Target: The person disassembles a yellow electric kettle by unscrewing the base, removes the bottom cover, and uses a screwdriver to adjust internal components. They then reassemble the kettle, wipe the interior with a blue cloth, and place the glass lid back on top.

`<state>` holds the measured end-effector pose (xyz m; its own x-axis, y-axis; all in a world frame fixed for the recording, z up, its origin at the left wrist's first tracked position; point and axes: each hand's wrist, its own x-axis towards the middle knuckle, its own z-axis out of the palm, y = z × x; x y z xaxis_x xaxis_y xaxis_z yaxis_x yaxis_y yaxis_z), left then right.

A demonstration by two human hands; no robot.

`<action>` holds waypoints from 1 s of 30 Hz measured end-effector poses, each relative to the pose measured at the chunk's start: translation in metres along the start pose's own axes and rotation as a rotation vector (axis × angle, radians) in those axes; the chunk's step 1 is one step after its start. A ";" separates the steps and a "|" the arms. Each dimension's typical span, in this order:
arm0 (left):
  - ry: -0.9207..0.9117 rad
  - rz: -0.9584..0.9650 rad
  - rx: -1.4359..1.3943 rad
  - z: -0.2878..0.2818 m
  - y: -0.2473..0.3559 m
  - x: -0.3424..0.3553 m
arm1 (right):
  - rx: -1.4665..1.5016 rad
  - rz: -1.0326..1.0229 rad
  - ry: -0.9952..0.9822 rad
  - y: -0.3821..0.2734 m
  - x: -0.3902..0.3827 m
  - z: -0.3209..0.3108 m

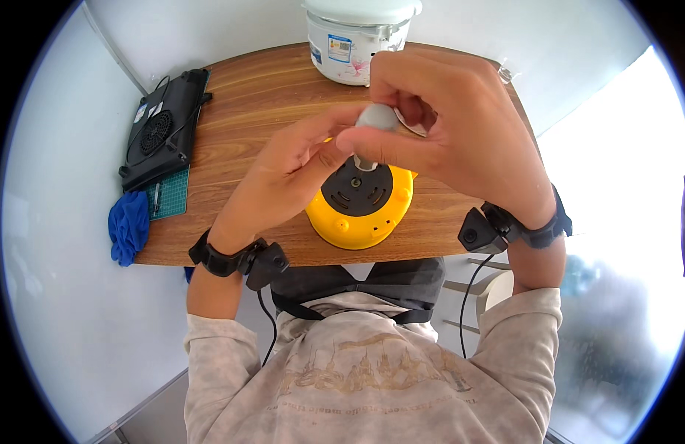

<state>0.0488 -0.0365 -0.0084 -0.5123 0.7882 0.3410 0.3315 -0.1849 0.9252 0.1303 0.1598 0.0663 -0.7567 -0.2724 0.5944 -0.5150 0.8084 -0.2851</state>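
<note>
On the table (246,111) sits a yellow base (355,226). Above it, the right hand (461,111) and left hand (283,166) together pinch a grey cap (377,117), seemingly light, stiff, perhaps slippery, best held by its rim.

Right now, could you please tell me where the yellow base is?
In the head view, the yellow base sits on the table near the middle of its front edge, partly hidden behind the left hand and right hand.
</note>
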 end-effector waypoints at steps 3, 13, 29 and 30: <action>0.001 0.032 -0.092 0.000 -0.007 0.003 | -0.010 -0.015 0.027 0.002 0.000 0.007; -0.007 -0.101 0.128 -0.002 0.001 0.009 | -0.188 -0.066 0.127 0.005 0.002 0.017; -0.019 -0.110 -0.036 -0.010 -0.008 0.004 | 0.037 -0.122 -0.082 0.003 -0.008 0.008; -0.016 -0.133 -0.035 -0.011 -0.006 0.003 | 0.049 -0.108 -0.080 0.003 -0.006 0.009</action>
<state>0.0371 -0.0393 -0.0108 -0.5368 0.8165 0.2125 0.2338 -0.0980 0.9673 0.1300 0.1589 0.0555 -0.7248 -0.3987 0.5619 -0.6125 0.7463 -0.2605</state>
